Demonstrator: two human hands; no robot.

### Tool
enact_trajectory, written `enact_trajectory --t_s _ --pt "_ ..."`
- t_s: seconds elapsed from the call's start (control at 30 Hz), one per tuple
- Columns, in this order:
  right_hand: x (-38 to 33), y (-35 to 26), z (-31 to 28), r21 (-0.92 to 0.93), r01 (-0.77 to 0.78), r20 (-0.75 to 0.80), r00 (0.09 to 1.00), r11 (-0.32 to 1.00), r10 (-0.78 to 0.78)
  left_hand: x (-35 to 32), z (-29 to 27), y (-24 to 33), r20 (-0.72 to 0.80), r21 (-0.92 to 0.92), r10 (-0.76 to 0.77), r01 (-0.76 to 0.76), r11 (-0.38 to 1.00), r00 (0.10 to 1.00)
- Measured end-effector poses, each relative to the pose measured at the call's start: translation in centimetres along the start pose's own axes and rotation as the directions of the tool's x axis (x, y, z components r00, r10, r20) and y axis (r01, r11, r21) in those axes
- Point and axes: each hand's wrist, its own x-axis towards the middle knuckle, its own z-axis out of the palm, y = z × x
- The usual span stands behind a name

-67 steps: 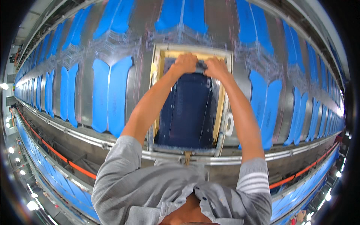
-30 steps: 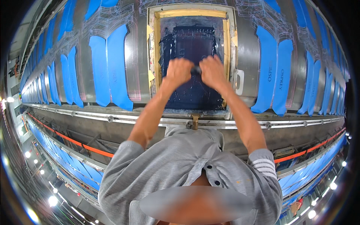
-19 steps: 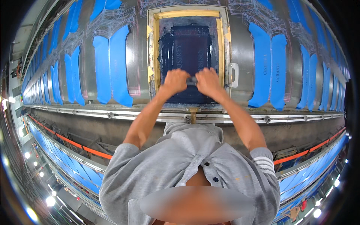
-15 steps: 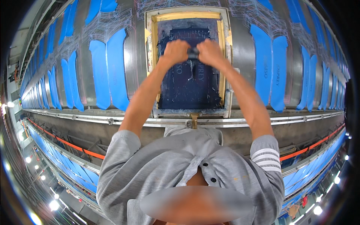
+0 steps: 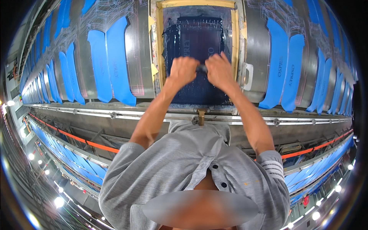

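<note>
Long metal table (image 5: 115, 115), ceiling lights (image 5: 59, 201)

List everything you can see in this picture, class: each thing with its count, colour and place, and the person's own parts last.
Screen frame: one, yellow-edged, dark blue mesh, top centre.
Squeegee: one, dark, mostly hidden between both hands.
Blue panels: many, in pairs on the long grey table, left and right of the frame.
Rail: one, metal, along the table's near edge.
Shirt: one, grey.
Left hand: grip on squeegee.
Right hand: grip on squeegee.
</note>
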Motion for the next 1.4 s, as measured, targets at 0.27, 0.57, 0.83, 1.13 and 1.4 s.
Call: enact_trajectory --t_s 0.27,0.57,0.83,1.13,1.4 --pt "-11.4 -4.3 3.3 0.260 0.041 -0.150 0.989 0.965 -0.001 -11.3 4.0 5.0 -0.062 -0.114 0.017 -0.024 0.993 0.998" --pt "-7.0 10.5 2.0 0.333 -0.793 -0.158 0.486 0.510 0.860 -11.3 3.8 5.1 0.056 -0.031 -0.028 0.030 0.999 0.998" --pt "-7.2 7.2 0.3 0.608 -0.501 -0.366 0.511 0.616 0.777 -15.5 2.4 3.0 -0.091 -0.138 0.039 -0.051 0.989 0.995" --pt "4.3 -10.5 4.4 0.715 -0.232 -0.446 0.575 0.660 0.686 -24.9 -3.6 -13.8 -0.175 -0.175 -0.005 -0.026 0.984 0.985" --pt "11.2 -19.0 14.1 0.883 -0.202 -0.258 0.547 0.424 0.797 -29.6 -7.5 -25.6 -0.086 -0.145 -0.050 0.037 0.989 0.995"
